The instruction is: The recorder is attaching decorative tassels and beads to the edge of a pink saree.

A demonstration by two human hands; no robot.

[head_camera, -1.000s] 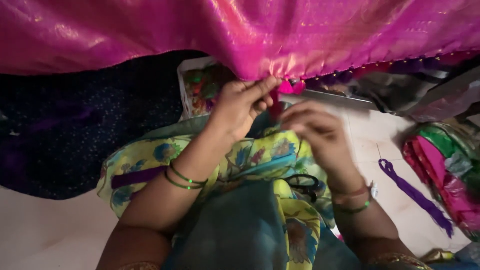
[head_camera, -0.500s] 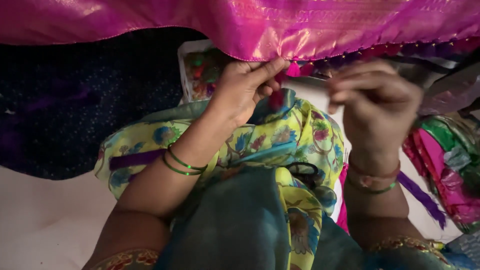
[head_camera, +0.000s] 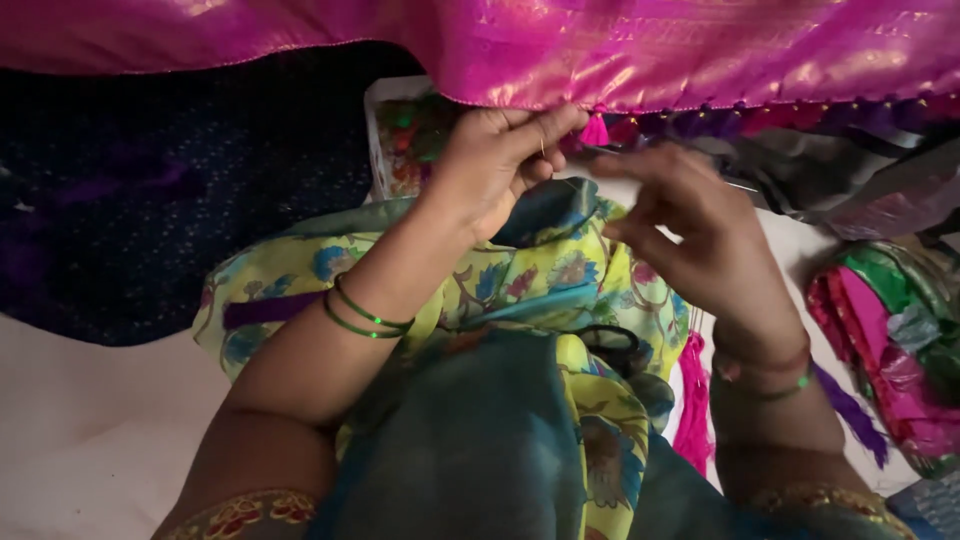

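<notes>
A shiny magenta silk cloth (head_camera: 620, 50) hangs across the top of the view, its lower edge trimmed with small tassels. My left hand (head_camera: 495, 165) pinches that edge beside a pink tassel (head_camera: 595, 130). My right hand (head_camera: 690, 225) is just to the right of it, fingers pinched together, seemingly on a thin needle (head_camera: 740, 185) or thread; I cannot make it out clearly. Green bangles circle both wrists. A yellow floral cloth (head_camera: 560, 280) lies over my lap beneath both hands.
A dark blue fabric (head_camera: 150, 200) spreads at the left. Folded pink and green cloths (head_camera: 890, 340) are piled at the right, with a purple thread bundle (head_camera: 850, 415) and a pink tassel bunch (head_camera: 692, 400) near my right wrist. A pale floor (head_camera: 70, 430) shows at lower left.
My right hand pulled away to the right from the cloth edge, then came back toward the pink tassel. My left hand stayed pinched on the edge.
</notes>
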